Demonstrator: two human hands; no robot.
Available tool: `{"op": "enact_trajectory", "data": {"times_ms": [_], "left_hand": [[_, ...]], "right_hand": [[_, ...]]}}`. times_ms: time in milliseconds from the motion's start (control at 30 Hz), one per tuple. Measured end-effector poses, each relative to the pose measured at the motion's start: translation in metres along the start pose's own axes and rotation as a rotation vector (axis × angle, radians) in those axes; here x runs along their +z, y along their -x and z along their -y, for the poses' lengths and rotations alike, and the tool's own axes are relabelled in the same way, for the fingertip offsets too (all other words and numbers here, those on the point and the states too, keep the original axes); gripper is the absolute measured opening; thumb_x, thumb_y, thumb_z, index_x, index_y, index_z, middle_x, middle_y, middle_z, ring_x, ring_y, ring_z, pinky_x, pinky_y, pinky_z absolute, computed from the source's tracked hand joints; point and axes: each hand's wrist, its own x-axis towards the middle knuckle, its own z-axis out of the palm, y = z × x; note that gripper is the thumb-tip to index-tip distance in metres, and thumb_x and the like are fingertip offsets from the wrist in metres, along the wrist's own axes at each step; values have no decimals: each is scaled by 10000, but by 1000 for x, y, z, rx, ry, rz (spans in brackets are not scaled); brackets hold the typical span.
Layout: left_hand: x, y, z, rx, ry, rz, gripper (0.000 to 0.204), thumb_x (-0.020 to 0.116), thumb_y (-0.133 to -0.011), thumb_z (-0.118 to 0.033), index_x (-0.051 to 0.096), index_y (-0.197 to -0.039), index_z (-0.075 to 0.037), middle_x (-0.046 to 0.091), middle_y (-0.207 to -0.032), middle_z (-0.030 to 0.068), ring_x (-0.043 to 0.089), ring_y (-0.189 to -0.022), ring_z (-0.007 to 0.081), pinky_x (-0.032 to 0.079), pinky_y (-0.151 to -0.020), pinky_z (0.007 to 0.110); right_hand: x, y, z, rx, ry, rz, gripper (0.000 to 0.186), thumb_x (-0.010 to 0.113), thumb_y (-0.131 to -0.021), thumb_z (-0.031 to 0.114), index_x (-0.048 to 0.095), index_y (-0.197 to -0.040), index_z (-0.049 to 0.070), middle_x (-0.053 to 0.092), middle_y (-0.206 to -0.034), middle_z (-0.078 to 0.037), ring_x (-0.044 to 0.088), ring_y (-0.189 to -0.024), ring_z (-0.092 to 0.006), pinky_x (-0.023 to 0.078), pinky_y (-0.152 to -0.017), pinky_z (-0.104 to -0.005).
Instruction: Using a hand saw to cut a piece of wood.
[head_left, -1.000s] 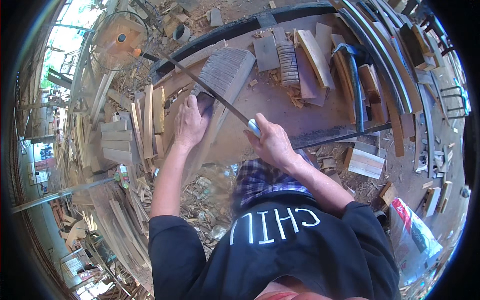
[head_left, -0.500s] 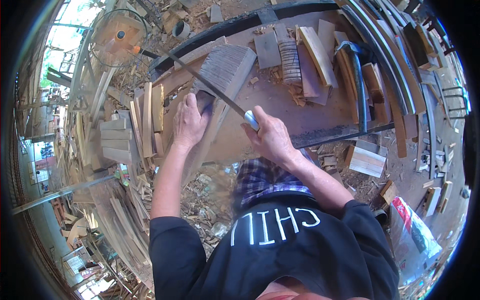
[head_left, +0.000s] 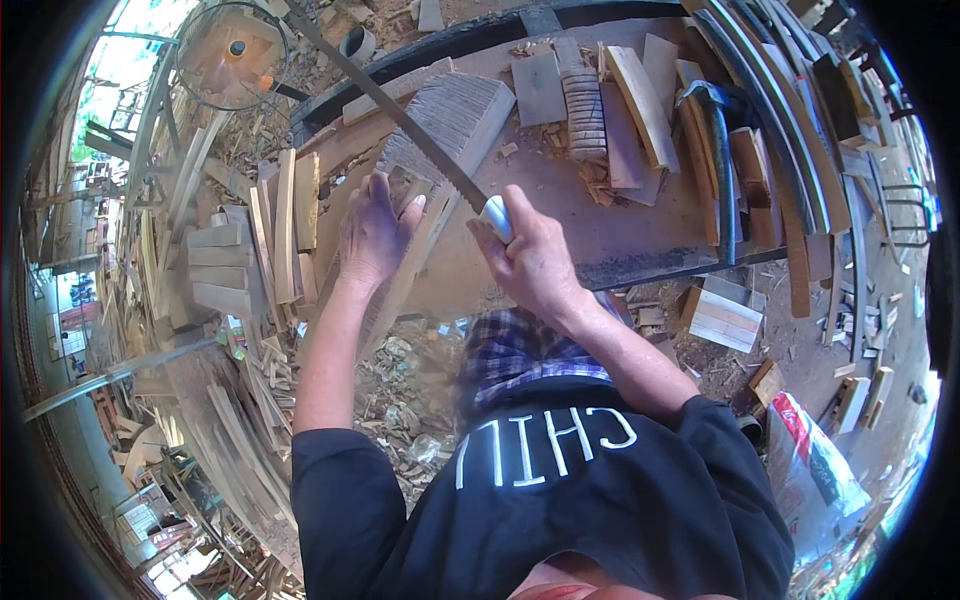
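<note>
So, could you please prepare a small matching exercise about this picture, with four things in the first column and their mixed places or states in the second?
Things:
1. Plastic bag
2. Right hand
3. Round fan
4. Left hand

Places or states:
A. closed around a white handle
B. at the edge of the thick wooden block
C. lower right of the picture
D. upper left of the picture

Right pairs: 1-C, 2-A, 3-D, 4-B

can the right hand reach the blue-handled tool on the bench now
Probably not: the right hand is closed round the grip of the saw, though little seems to block its way to the tool.
</note>
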Motion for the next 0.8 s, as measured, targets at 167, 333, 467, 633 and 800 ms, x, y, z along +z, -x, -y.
{"op": "enact_trajectory", "data": {"times_ms": [167, 333, 467, 633, 800], "left_hand": [[0, -3, 1, -46, -77, 57, 427, 636, -906, -323, 472, -1138, -5, 587, -1043, 237, 569, -986, 443, 465, -865, 546], [-1, -2, -2, -67, -75, 72, 453, 644, -906, -349, 468, -1144, -6, 586, -1074, 250, 569, -1017, 447, 461, -862, 551], [-2, -5, -4, -77, -30, 52, 454, 653, -902, -360, 481, -1102, 10, 582, -1065, 251, 570, -1023, 449, 464, -855, 548], [0, 0, 1, -48, -53, 53, 449, 644, -909, -359, 458, -1085, 9, 579, -1067, 255, 570, -1017, 447, 466, -854, 549], [-3, -4, -1, -46, -73, 42, 442, 643, -909, -345, 437, -1087, 3, 581, -1060, 252, 572, -1006, 451, 470, -841, 555]], "right_hand": [[8, 4, -18, 72, 122, 120, 277, 676, -906, 147, 430, -961, 32, 620, -768, -254, 623, -740, -477, 481, -628, -536], [1, 6, -1, -29, 102, 38, 275, 673, -907, 150, 431, -962, 33, 625, -764, -254, 627, -749, -475, 482, -637, -538], [11, 4, -16, 18, 169, 98, 265, 670, -900, 135, 435, -965, 33, 628, -782, -247, 630, -760, -469, 492, -635, -530], [1, 3, 1, -55, 148, 46, 267, 667, -904, 151, 437, -969, 32, 631, -776, -254, 632, -763, -470, 492, -640, -538], [13, 3, -14, -31, 196, 81, 252, 652, -914, 154, 441, -981, 33, 630, -779, -249, 634, -765, -471, 494, -640, -536]]}}
